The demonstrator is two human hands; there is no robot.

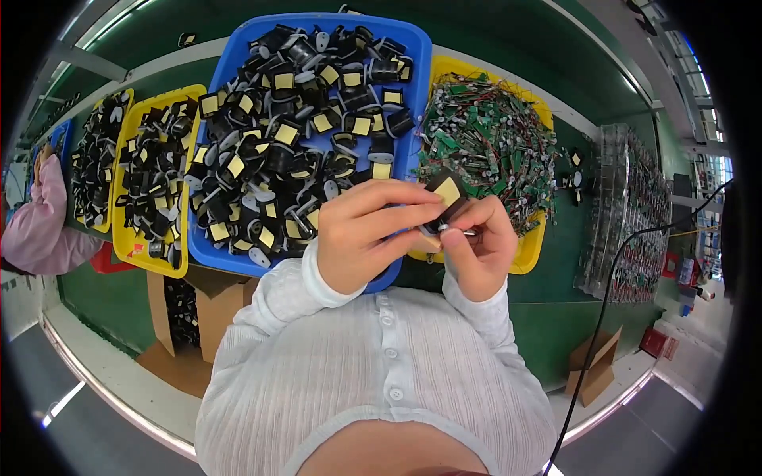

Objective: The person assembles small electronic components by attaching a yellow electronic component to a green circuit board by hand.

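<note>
Both hands meet in front of my chest around a black plastic housing [449,195] with a yellow pad on its face. My left hand [369,230] grips it from the left, fingers bent over its near side. From the right, my right hand [481,244] pinches at its lower end, where a small shiny metallic part shows between thumb and fingers. My fingers hide much of the housing. Beyond my left hand is a blue tray [337,141] heaped with similar black housings with yellow pads and grey oval pieces.
A yellow tray [530,255] of green circuit boards with red wires stands right of the blue one. Another yellow tray [127,238] of black parts lies left. Stacked clear trays [611,206] are far right. A cardboard box [218,317] sits below left. A person's pink sleeve [51,206] shows far left.
</note>
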